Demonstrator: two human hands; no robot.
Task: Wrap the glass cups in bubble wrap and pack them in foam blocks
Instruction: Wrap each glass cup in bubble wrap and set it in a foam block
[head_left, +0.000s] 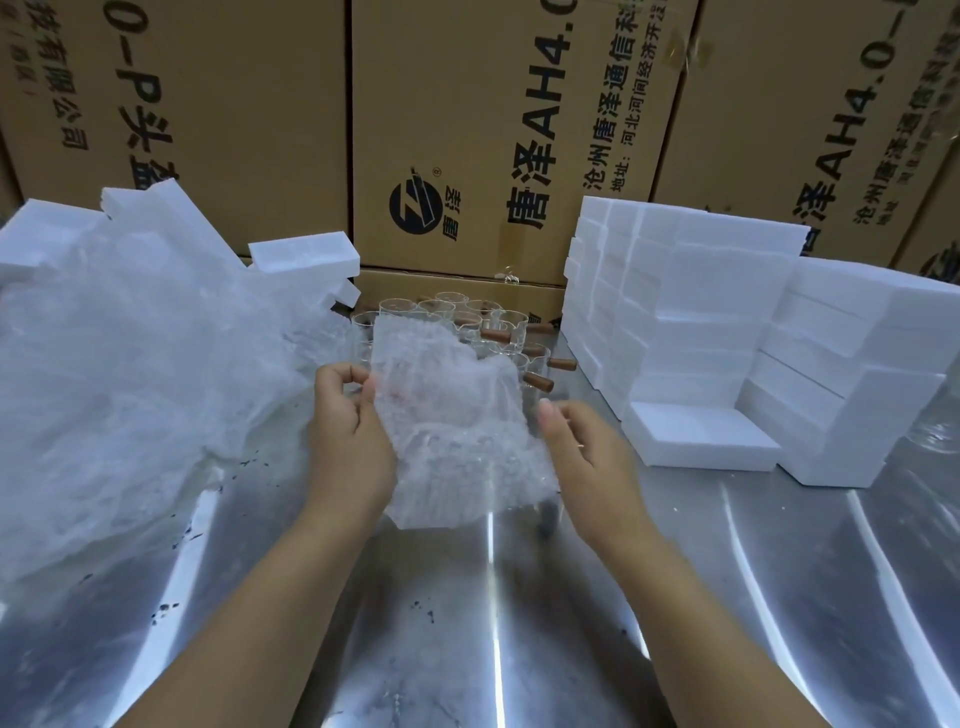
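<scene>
A sheet of bubble wrap (447, 415) hangs above the steel table between my hands. My left hand (350, 431) pinches its left edge with thumb and fingertips. My right hand (587, 452) is at its right edge with the thumb raised; whether its fingers grip the sheet is hidden behind the wrap. Several clear glass cups (457, 317) with brown wooden handles stand behind the sheet, at the back of the table. White foam blocks (691, 332) are stacked at the right, with one low block (701, 434) in front.
A large heap of bubble wrap (130, 374) covers the left side, with foam pieces (306, 260) on and behind it. Brown cardboard boxes (467, 130) wall off the back. The shiny steel table (493, 623) reaches to the near edge.
</scene>
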